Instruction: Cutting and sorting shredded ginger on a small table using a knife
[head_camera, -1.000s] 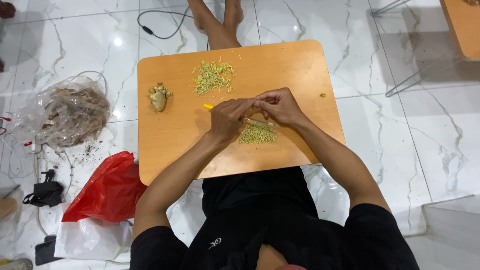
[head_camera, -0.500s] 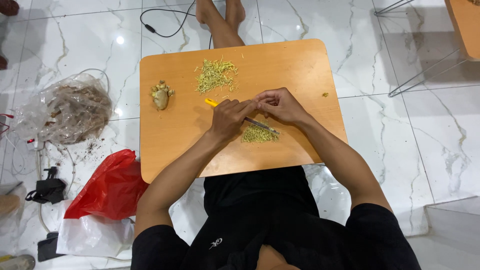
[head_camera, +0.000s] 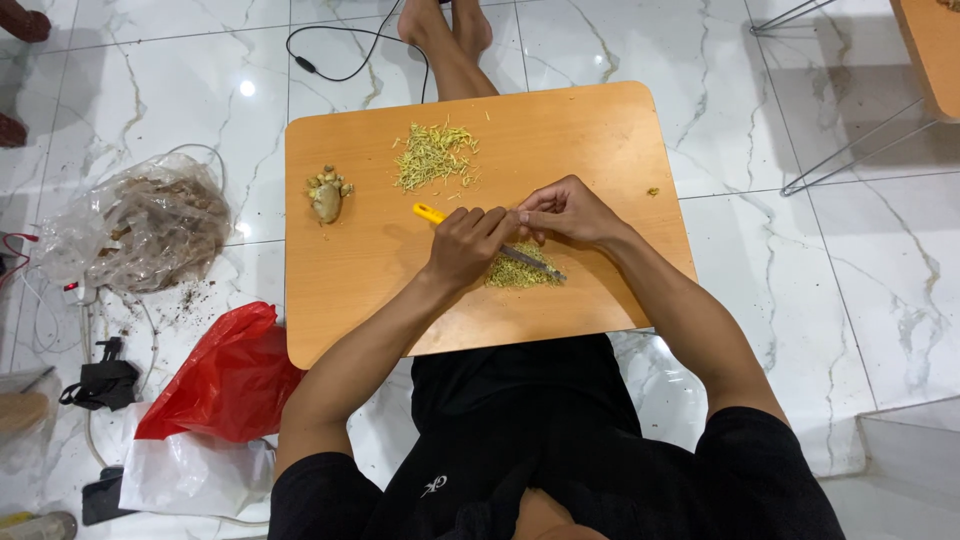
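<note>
My left hand (head_camera: 465, 245) is closed around a knife with a yellow handle (head_camera: 428, 212). Its blade (head_camera: 535, 264) slants down to the right over a small pile of yellow-green shreds (head_camera: 515, 272) on the orange wooden table (head_camera: 600, 130). My right hand (head_camera: 565, 210) sits just right of the left one, its fingertips pinched on a small piece next to the blade; the piece itself is hidden. A larger pile of shreds (head_camera: 435, 157) lies farther back, and a knobbly ginger root (head_camera: 327, 195) lies at the table's left.
Left of the table, on the white marble floor, are a clear plastic bag of roots (head_camera: 140, 225), a red bag (head_camera: 225, 380) and a white bag (head_camera: 190, 475). A black cable (head_camera: 330, 60) runs behind the table. My feet (head_camera: 445, 30) stretch out beyond it. Metal table legs (head_camera: 850, 150) stand at the right.
Both hands stay together over the small pile with the knife, shifting only slightly. The ginger and the larger pile have not moved.
</note>
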